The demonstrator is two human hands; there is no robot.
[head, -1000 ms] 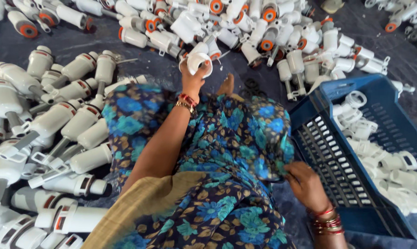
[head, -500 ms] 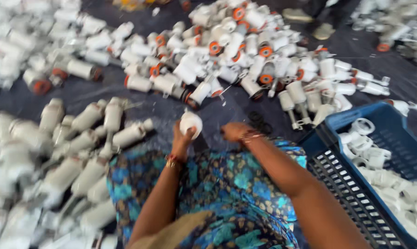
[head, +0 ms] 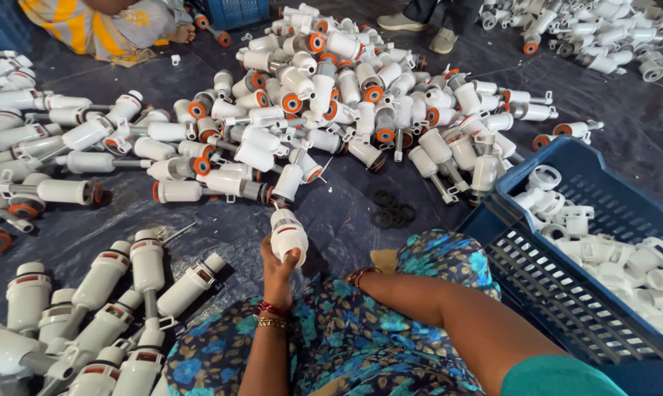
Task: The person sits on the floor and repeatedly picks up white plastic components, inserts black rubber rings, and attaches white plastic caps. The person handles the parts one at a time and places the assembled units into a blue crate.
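Note:
My left hand is raised over my knee and grips a white plastic valve body with a red band, held upright by its lower end. My right arm reaches in from the lower right. Its wrist, with bangles, lies on my blue flowered dress, just right of the left hand. The right hand itself is tucked out of sight behind the cloth, so its fingers do not show.
A big heap of white valve bodies with orange caps covers the dark sheet ahead, and more lie at the left. Black rubber rings sit near my knee. A blue crate holds white fittings. Another person sits far left; shoes are ahead.
My right hand left the blue crate, swung across toward the left hand, then dropped onto my lap. My left hand kept hold of the white valve body.

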